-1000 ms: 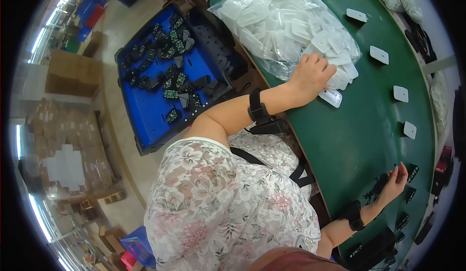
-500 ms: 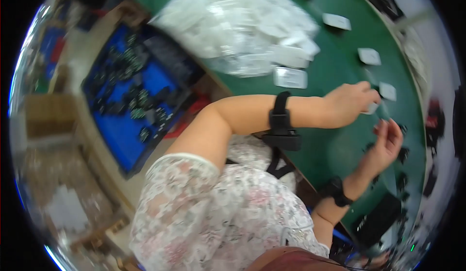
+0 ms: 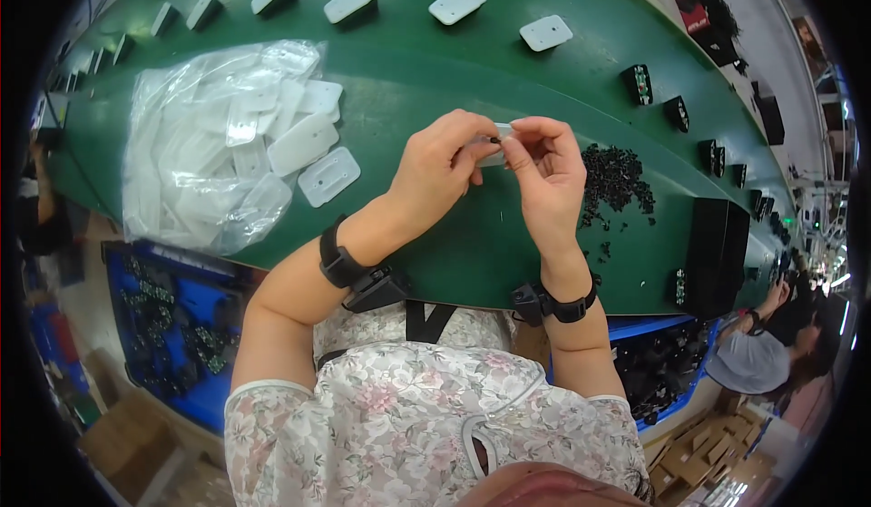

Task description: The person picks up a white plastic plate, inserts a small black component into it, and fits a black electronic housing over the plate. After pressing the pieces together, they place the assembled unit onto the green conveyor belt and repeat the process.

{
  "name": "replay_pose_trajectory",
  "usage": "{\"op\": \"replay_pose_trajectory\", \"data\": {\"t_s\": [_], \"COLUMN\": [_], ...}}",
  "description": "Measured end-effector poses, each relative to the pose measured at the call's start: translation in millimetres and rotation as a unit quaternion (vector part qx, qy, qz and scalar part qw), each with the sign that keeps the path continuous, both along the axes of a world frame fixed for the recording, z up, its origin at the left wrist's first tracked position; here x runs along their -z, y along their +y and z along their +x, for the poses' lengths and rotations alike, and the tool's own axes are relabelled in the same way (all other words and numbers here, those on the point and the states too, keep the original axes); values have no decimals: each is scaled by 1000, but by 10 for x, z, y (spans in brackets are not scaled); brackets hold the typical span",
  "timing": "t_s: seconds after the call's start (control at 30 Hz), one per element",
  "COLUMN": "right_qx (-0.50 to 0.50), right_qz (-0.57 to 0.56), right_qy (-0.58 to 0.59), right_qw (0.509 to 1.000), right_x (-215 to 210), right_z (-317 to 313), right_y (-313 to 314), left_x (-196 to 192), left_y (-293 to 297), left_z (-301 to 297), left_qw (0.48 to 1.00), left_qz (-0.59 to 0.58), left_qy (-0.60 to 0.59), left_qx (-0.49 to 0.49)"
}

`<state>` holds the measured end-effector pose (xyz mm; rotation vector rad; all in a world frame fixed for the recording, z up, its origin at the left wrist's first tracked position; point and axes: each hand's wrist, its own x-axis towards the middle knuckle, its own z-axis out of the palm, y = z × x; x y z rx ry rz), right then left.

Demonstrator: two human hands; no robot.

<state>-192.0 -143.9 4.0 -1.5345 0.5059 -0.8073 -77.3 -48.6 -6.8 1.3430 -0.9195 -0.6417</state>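
Both hands pinch one small white plastic plate above the green table.

The left hand (image 3: 440, 167) and right hand (image 3: 544, 171) meet fingertip to fingertip, grasping the white plastic plate (image 3: 497, 142) over the table (image 3: 454, 253). Just right of the hands lies a heap of small black parts (image 3: 617, 176); well left, a clear bag of white plates (image 3: 218, 144); beyond, a row of single white plates (image 3: 456, 3).

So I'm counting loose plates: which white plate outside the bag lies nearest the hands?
The plate just right of the bag, close to the left hand. The other loose plates sit in a row along the belt's far edge.
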Motion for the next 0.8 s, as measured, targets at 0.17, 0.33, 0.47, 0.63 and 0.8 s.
{"op": "replay_pose_trajectory", "data": {"t_s": [0.17,0.33,0.47,0.63,0.8], "right_qx": [3,37,65,61,57], "right_qz": [-192,-279,-379,-336,-297], "right_qy": [55,95,109,122,151], "right_qw": [980,955,917,932,941], "right_x": [-74,-116,-187,-186,-167], "right_z": [-34,-57,-58,-54,-71], "right_y": [-38,-37,-43,-24,-38], "left_x": [-31,-46,-109,-89,-90], "left_y": [16,40,20,32,61], "left_z": [13,32,-30,12,16], "left_qw": [999,990,987,968,968], "left_qz": [23,59,-15,6,56], "left_qy": [39,119,159,248,241], "left_qx": [4,46,11,45,45]}}
